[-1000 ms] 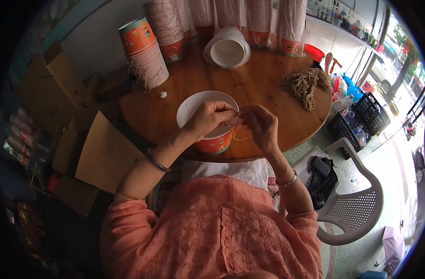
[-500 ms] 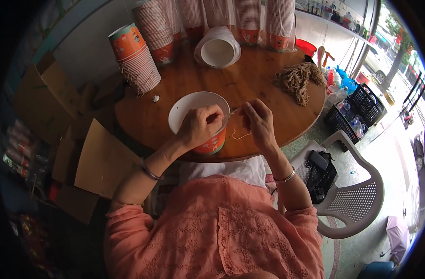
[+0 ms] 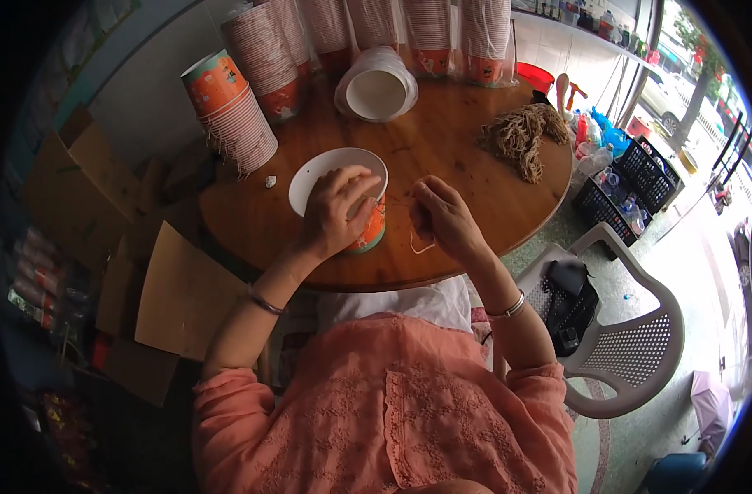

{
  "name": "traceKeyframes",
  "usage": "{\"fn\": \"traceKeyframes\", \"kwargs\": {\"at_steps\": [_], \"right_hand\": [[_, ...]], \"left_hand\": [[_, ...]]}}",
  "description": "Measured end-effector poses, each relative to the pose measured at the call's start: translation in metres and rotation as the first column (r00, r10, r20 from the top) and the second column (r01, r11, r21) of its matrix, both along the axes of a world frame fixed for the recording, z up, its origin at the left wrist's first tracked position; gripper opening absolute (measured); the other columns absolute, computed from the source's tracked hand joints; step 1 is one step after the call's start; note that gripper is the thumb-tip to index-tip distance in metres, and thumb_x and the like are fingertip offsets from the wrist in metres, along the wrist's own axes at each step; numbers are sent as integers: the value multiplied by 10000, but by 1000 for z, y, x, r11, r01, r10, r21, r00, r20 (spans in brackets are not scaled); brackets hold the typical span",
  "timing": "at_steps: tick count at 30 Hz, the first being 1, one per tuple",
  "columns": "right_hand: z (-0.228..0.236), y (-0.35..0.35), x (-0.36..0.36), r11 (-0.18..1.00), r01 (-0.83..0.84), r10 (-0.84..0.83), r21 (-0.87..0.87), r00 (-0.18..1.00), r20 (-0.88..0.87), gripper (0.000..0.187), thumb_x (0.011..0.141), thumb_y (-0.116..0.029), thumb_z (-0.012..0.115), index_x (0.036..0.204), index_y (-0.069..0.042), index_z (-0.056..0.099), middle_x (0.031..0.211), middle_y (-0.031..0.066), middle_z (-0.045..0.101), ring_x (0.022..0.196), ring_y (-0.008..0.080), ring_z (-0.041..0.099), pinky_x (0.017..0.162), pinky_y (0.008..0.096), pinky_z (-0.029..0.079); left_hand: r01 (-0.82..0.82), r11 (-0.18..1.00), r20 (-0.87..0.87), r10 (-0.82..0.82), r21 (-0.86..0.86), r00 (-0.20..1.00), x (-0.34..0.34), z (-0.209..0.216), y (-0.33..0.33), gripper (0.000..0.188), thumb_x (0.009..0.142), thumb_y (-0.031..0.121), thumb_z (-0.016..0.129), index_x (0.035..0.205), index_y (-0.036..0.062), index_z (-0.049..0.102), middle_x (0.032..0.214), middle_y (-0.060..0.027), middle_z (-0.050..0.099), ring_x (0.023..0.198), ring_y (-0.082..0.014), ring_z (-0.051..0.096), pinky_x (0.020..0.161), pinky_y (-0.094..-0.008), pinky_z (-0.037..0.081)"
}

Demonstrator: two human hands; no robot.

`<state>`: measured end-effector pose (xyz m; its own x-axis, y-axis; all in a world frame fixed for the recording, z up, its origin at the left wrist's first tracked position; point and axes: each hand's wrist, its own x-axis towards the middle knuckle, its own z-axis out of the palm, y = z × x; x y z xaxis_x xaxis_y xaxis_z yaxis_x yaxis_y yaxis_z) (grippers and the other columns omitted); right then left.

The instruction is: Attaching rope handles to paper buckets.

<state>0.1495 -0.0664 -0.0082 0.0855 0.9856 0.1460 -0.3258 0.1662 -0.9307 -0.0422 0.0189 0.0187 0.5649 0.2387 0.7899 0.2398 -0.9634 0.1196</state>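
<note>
A paper tub point(image 3: 368, 238) with a white inside and an orange patterned wall stands near the table's front edge. My left hand point(image 3: 336, 212) is over its near side, fingers spread and thumb apart. Whether the fingertips touch the rim I cannot tell. To the right of the tub, my right hand point(image 3: 443, 217) is closed in a pinch on a thin pale string point(image 3: 421, 247). One end of the string dangles below that hand; a faint strand seems to run toward the tub's right side.
Nested tubs point(image 3: 232, 111) with strings hanging from them lean at the left. A bagged stack point(image 3: 376, 93) lies farther back, before tall wrapped stacks. A tangled string bundle point(image 3: 528, 136) lies at the right. Cardboard boxes point(image 3: 182, 288) and a plastic chair point(image 3: 627, 342) flank the round table.
My left hand has opened from a closed pinch and moved slightly left and down. The right hand stays closed on the string, slightly left of before. The whole view has shifted a little.
</note>
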Motion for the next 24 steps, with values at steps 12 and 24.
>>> {"fn": "traceKeyframes", "kwargs": {"at_steps": [12, 24], "right_hand": [[43, 8, -12, 990, 92, -103, 104, 988, 114, 136, 949, -151, 561, 1055, -69, 535, 645, -21, 481, 492, 57, 413, 433, 206, 306], [101, -25, 12, 914, 216, -235, 343, 972, 16, 208, 900, -37, 576, 1103, -22, 530, 685, -13, 540, 504, 34, 420, 434, 203, 317]], "left_hand": [[125, 940, -47, -147, -317, 988, 15, 13, 7, 109, 833, 145, 674, 841, 38, 658, 807, -113, 660, 800, -318, 625, 782, -399, 467], [-235, 965, -134, 220, -114, 966, 14, -12, -27, 130, 837, 137, 666, 765, 31, 646, 715, -133, 649, 687, -337, 618, 694, -389, 495]]}}
